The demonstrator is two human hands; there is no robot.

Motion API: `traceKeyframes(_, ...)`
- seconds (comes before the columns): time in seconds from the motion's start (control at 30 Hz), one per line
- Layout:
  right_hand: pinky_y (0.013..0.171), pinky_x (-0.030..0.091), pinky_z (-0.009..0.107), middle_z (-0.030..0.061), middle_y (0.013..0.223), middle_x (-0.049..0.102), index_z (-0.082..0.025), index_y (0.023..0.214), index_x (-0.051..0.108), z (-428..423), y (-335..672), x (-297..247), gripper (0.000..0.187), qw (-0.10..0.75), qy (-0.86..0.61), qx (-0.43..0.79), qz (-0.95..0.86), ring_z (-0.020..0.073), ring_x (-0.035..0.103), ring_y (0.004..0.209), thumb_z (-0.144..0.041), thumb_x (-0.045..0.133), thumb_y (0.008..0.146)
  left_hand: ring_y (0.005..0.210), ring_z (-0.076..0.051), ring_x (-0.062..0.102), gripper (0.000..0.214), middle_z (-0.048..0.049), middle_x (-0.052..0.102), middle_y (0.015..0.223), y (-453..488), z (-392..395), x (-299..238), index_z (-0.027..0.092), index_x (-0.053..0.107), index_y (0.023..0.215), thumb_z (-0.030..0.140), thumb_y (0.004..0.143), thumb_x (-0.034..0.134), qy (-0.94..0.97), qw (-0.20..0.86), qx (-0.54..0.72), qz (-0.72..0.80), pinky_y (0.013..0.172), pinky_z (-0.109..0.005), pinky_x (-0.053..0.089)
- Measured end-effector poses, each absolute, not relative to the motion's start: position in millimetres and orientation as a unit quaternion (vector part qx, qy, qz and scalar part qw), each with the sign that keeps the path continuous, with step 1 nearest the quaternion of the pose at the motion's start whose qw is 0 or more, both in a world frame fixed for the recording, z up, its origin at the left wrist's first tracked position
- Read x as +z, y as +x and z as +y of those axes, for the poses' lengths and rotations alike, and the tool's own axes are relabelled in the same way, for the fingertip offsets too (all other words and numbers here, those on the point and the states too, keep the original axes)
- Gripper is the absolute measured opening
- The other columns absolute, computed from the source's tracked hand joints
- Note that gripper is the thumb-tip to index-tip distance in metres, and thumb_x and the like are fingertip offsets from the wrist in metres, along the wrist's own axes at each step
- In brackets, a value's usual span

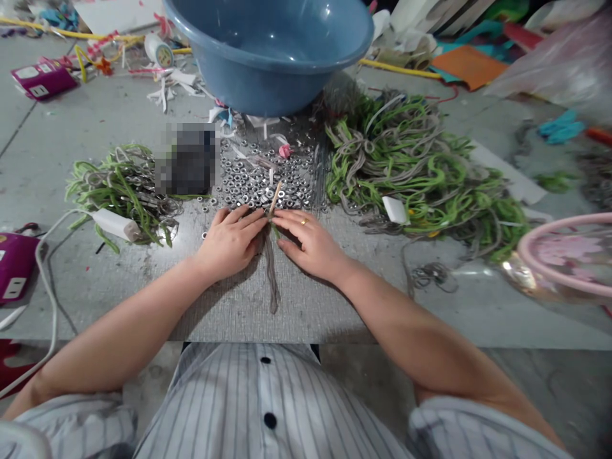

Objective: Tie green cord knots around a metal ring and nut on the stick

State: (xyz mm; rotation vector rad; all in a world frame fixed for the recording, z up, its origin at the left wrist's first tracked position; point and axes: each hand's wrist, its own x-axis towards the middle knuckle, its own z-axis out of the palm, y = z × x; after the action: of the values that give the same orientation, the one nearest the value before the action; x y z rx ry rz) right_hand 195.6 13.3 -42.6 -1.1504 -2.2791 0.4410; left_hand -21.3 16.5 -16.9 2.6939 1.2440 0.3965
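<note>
Before the blue basin, both hands are pinching gray cord; metal rings are lying beyond, between tangled bundles.

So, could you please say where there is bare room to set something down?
Grey tabletop lies bare between the farther purple box and the smaller green-grey cord bundle, and below the left hand, beside the grey cord. Small silvery metal rings crowd the space towards the round blue plastic basin; a large green-grey cord pile crowds the right.

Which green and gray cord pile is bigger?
The right pile, nearer the right hand; it spreads far wider than the left pile.
</note>
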Motion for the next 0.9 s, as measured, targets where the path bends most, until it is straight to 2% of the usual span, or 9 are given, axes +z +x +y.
traceKeyframes(0.3,0.112,0.037,0.058,0.0145,0.143,0.054,-0.017,0.135,0.054,20,195,-48,0.048,0.254,-0.431,0.179,-0.847,0.0293,0.041,0.14,-0.032,0.055,0.089,0.139,-0.037,0.039,0.045,-0.0111,0.052,0.145,-17,21,-16,0.019,0.053,0.138,0.025,0.094,0.046,0.89,0.078,0.109,0.435,0.108,-0.067,0.028)
traceKeyframes(0.47,0.111,0.04,0.056,0.0151,0.135,0.061,-0.014,0.126,0.062,19,197,-43,0.038,0.254,-0.42,0.165,-0.855,0.0293,0.049,0.134,-0.029,0.051,0.093,0.138,-0.039,0.039,0.041,-0.0101,0.056,0.141,-18,21,-15,0.021,0.058,0.132,0.024,0.094,0.047,0.9,0.071,0.107,0.416,0.107,-0.07,0.028)
traceKeyframes(0.6,0.111,0.039,0.056,0.0121,0.125,0.068,-0.017,0.117,0.066,14,197,-39,0.031,0.248,-0.411,0.149,-0.865,0.0277,0.055,0.129,-0.028,0.048,0.095,0.137,-0.038,0.042,0.036,-0.0108,0.061,0.135,-19,18,-13,0.019,0.063,0.126,0.024,0.092,0.049,0.907,0.063,0.109,0.403,0.108,-0.069,0.027)
traceKeyframes(0.73,0.111,0.038,0.057,0.0114,0.121,0.07,-0.018,0.113,0.067,12,197,-38,0.029,0.249,-0.403,0.135,-0.87,0.0282,0.058,0.125,-0.029,0.049,0.095,0.135,-0.036,0.045,0.033,-0.0097,0.063,0.133,-20,16,-13,0.02,0.065,0.121,0.023,0.092,0.05,0.911,0.057,0.113,0.391,0.109,-0.067,0.027)
traceKeyframes(0.9,0.11,0.04,0.054,0.0106,0.116,0.072,-0.017,0.111,0.068,12,198,-39,0.028,0.259,-0.391,0.128,-0.874,0.0277,0.058,0.123,-0.03,0.048,0.095,0.132,-0.035,0.047,0.035,-0.0102,0.065,0.13,-21,17,-13,0.018,0.063,0.123,0.022,0.09,0.051,0.912,0.057,0.129,0.386,0.109,-0.064,0.028)
